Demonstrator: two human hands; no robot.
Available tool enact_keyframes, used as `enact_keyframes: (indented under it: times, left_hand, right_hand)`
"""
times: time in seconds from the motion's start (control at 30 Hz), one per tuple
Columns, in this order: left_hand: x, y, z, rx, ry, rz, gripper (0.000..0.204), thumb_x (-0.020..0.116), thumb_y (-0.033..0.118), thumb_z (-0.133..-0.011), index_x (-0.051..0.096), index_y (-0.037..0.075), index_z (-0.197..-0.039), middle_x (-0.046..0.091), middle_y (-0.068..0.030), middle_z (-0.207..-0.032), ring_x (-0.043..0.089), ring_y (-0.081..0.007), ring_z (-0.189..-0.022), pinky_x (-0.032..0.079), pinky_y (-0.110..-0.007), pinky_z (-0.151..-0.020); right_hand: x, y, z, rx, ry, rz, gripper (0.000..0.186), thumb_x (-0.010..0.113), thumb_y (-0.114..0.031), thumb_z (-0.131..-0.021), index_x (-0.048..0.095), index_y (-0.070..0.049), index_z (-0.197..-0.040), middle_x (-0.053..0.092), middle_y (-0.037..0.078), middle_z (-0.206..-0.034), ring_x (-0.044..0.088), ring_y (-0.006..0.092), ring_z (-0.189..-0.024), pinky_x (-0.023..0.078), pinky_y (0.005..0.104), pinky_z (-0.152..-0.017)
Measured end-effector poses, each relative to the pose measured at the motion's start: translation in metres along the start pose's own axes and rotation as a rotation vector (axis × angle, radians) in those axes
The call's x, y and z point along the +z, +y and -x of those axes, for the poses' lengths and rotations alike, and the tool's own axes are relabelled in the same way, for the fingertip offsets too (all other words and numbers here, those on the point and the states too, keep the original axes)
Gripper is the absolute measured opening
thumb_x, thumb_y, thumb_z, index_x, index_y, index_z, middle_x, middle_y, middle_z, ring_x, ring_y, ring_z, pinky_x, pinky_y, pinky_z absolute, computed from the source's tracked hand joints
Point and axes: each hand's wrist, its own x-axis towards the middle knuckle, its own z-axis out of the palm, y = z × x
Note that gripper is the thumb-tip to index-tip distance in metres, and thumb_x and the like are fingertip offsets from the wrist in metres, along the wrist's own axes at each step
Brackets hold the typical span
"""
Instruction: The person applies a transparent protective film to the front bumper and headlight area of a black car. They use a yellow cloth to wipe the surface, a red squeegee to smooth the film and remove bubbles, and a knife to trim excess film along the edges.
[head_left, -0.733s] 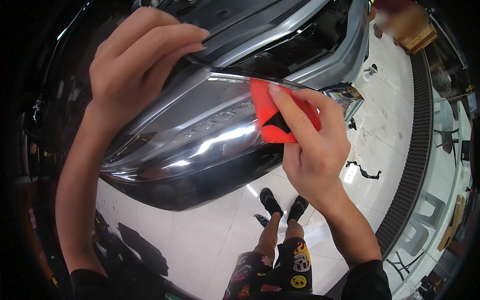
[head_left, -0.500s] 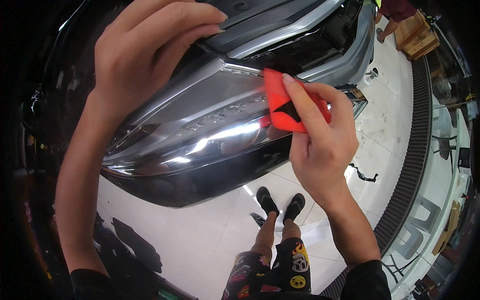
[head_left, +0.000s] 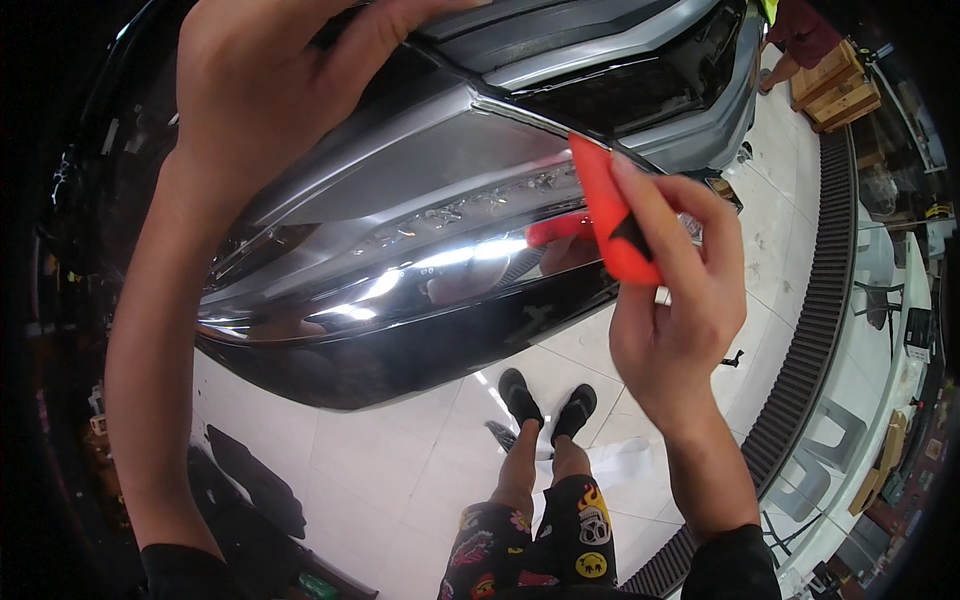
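My right hand (head_left: 682,300) grips a red squeegee (head_left: 603,205) with a black mark, fingers along one side and thumb beneath. The squeegee's upper corner reaches the inner end of a car headlight (head_left: 400,180), by the seam under the grille. Red reflections show in the glossy lens. My left hand (head_left: 255,95) is raised above the headlight at the upper left, its fingers drawn together like a pinch. The fingertips run past the top edge, so what they hold, if anything, is hidden.
The black bumper (head_left: 370,375) curves below the headlight; a silver and black grille (head_left: 640,95) lies beyond. My feet stand on white tiles (head_left: 390,470). A dark floor grating (head_left: 815,270) curves along the right. Wooden crates (head_left: 835,90) and another person's leg (head_left: 785,65) are at the far right.
My right hand has moved right and slightly down with the squeegee, along the headlight's inner end. My left hand has risen, so its fingertips leave the picture. The view has shifted a little.
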Motion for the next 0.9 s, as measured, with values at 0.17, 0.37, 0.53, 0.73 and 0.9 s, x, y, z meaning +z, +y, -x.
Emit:
enact_keyframes:
  times: [0.17,0.37,0.53,0.73,0.9]
  left_hand:
    - [-0.001,-0.003,-0.004,0.049,-0.009,0.03,0.012,0.082,0.003,-0.082,0.077,0.001,-0.093,0.069,-0.01,-0.079,0.064,-0.0193,-0.064,0.048,-0.029,-0.054]
    - [0.002,-0.007,0.003,0.079,0.01,0.009,0.013,0.081,0.005,-0.083,0.076,0.002,-0.094,0.069,-0.0094,-0.08,0.065,-0.0206,-0.066,0.048,-0.03,-0.055]
    - [0.007,-0.009,0.001,0.015,0.031,0.1,0.012,0.08,0.005,-0.082,0.075,0.003,-0.093,0.066,-0.0094,-0.079,0.064,-0.0227,-0.065,0.048,-0.032,-0.055]
    - [0.011,-0.017,0.005,0.018,0.062,0.143,0.013,0.08,0.005,-0.083,0.074,0.003,-0.094,0.066,-0.0093,-0.08,0.064,-0.0234,-0.066,0.048,-0.032,-0.056]
    - [0.013,-0.02,0.007,0.022,0.074,0.157,0.013,0.08,0.004,-0.083,0.074,0.003,-0.095,0.066,-0.0091,-0.08,0.064,-0.0235,-0.066,0.048,-0.032,-0.056]
  right_hand:
    - [-0.001,0.013,-0.015,-0.029,0.008,-0.123,0.048,0.066,0.015,-0.078,0.075,-0.002,-0.122,0.071,0.015,-0.109,0.071,0.0264,-0.096,0.055,0.0313,-0.085]
    - [-0.023,0.019,-0.05,0.165,-0.054,-0.2,0.025,0.08,-0.012,-0.093,0.074,0.0,-0.115,0.076,0.01,-0.101,0.071,0.0148,-0.09,0.056,0.0287,-0.076]
    - [-0.016,0.044,-0.035,0.61,0.06,-0.575,0.04,0.08,-0.024,-0.095,0.069,0.005,-0.121,0.076,0.013,-0.1,0.073,0.0173,-0.08,0.059,0.0277,-0.075]
    - [-0.001,0.045,-0.041,0.503,-0.069,-0.667,0.039,0.081,-0.023,-0.091,0.071,0.004,-0.117,0.077,0.012,-0.095,0.073,0.0186,-0.082,0.058,0.0306,-0.079]
    - [-0.007,0.025,-0.069,0.256,-0.174,-0.564,0.026,0.08,-0.009,-0.09,0.074,0.004,-0.113,0.076,0.007,-0.096,0.069,0.0111,-0.084,0.055,0.026,-0.079]
